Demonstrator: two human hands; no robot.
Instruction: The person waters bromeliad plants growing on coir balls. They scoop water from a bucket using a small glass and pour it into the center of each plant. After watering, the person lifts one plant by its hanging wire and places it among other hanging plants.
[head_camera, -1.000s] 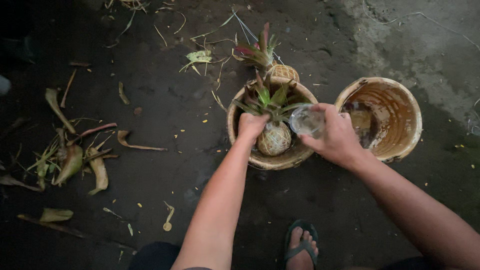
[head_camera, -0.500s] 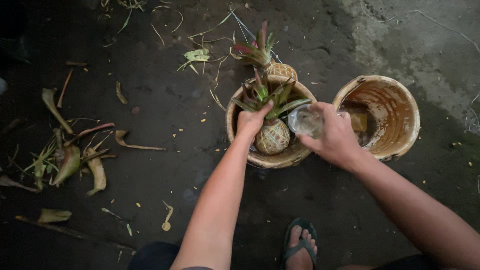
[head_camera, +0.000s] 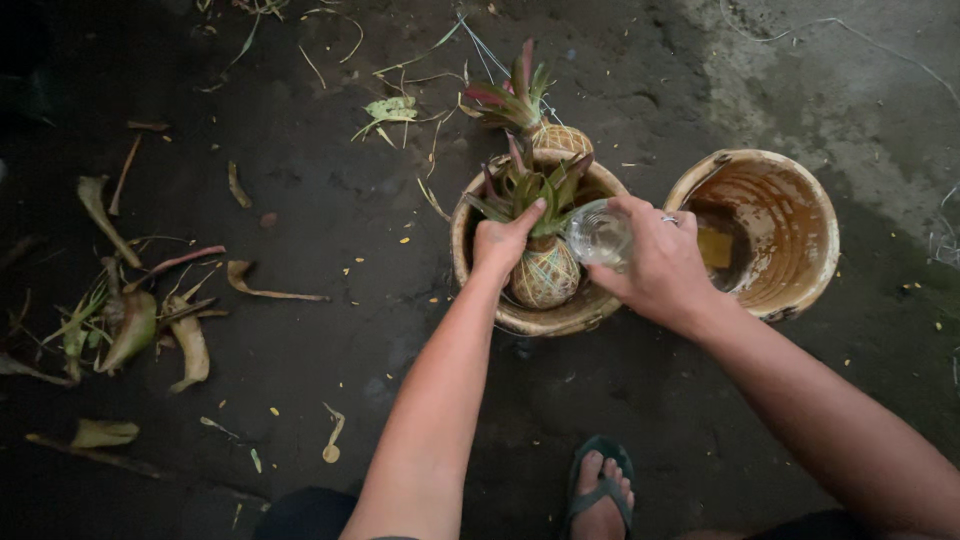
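Item: green-and-maroon bromeliad on a string-wrapped root ball (head_camera: 545, 270), inside the near tan clay pot (head_camera: 480, 285). My left hand (head_camera: 505, 240) grips its leaves; my right hand (head_camera: 655, 262) clasps a clear glass jar (head_camera: 598, 236), tilted. I judge: hold plant upright, pour slowly.

A string-wrapped plant ball (head_camera: 545, 272) sits in the near bowl (head_camera: 480, 275) on the floor (head_camera: 330, 200); a second bowl (head_camera: 800, 200) stands right of it, another plant ball (head_camera: 545, 130) just behind, and cut leaves (head_camera: 140, 320) (scattered) lie far left.
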